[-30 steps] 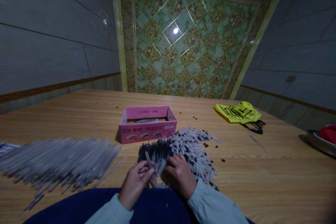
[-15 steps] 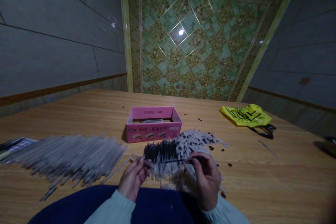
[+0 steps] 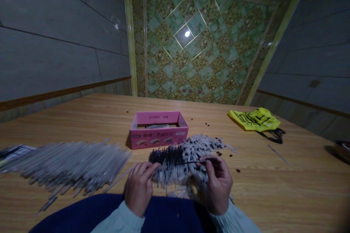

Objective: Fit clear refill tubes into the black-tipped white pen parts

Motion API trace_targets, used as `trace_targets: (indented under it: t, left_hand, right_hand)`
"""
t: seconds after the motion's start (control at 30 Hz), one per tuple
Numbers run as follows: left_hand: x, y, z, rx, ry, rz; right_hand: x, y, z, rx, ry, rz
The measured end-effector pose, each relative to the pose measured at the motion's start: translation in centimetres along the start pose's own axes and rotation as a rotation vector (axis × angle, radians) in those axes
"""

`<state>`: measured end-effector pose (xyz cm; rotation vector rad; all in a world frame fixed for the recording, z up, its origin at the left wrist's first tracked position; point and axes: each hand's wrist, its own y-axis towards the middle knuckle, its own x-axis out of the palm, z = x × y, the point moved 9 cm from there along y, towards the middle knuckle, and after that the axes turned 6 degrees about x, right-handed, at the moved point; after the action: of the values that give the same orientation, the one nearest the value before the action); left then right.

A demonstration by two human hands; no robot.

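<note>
My right hand point(image 3: 219, 184) pinches a thin dark rod point(image 3: 187, 162), like a pen refill, which points left across the pile. Its fingers are closed near the rod's right end. My left hand point(image 3: 139, 185) is turned back-up with its fingers closed; the translucent tube in it is mostly hidden, with only a greyish tip by the fingertips. Between the hands lies a row of black-ended thin rods point(image 3: 169, 154). A heap of small whitish translucent pieces with black bits point(image 3: 201, 145) adjoins it on the right.
A broad stack of clear tubes point(image 3: 73, 165) lies at left. Behind the rods stands an open pink box point(image 3: 158, 141) with a few tubes inside. A yellow bag point(image 3: 254, 119) with black straps and a single tube point(image 3: 278, 154) lie at right. Small black pieces point(image 3: 238, 170) are scattered about.
My left hand has rolled over from palm-up to back-up, covering the tube it showed before. The right hand, still pinching the dark rod, has shifted slightly right.
</note>
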<state>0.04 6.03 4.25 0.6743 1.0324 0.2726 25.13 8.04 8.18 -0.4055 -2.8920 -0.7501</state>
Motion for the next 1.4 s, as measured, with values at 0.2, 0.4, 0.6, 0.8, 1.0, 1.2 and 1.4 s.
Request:
trace_targets:
  t: [0.2,0.4,0.6,0.8,1.0,1.2,1.4]
  left_hand:
    - [0.2,0.0,0.5,0.021,0.040,-0.033]
    - [0.6,0.1,1.1,0.059,-0.008,-0.059]
    - [1.4,0.0,1.7,0.078,-0.183,-0.085]
    - [0.2,-0.2,-1.0,-0.188,-0.444,0.126]
    - [0.6,-0.4,-2.4,-0.429,-0.634,0.147]
    - [1.0,-0.7,-2.7,-0.437,-0.611,0.117]
    - [1.7,-0.3,-1.6,-0.295,-0.548,0.017]
  right_hand:
    - [0.4,-0.2,0.4,0.022,-0.010,-0.029]
    - [1.9,-0.6,1.0,0.021,-0.104,-0.176]
    - [5.1,-1.6,0.4,-0.107,-0.273,-0.487]
    - [4.0,0.2,2.5,-0.074,-0.615,-0.517]
    - [5.0,-1.6,4.9,-0.140,-0.988,-0.974]
    - [5.5,-2.4,5.5,-0.187,-1.060,-0.995]
    - [4.7,-0.6,4.6,0.006,-0.627,-0.721]
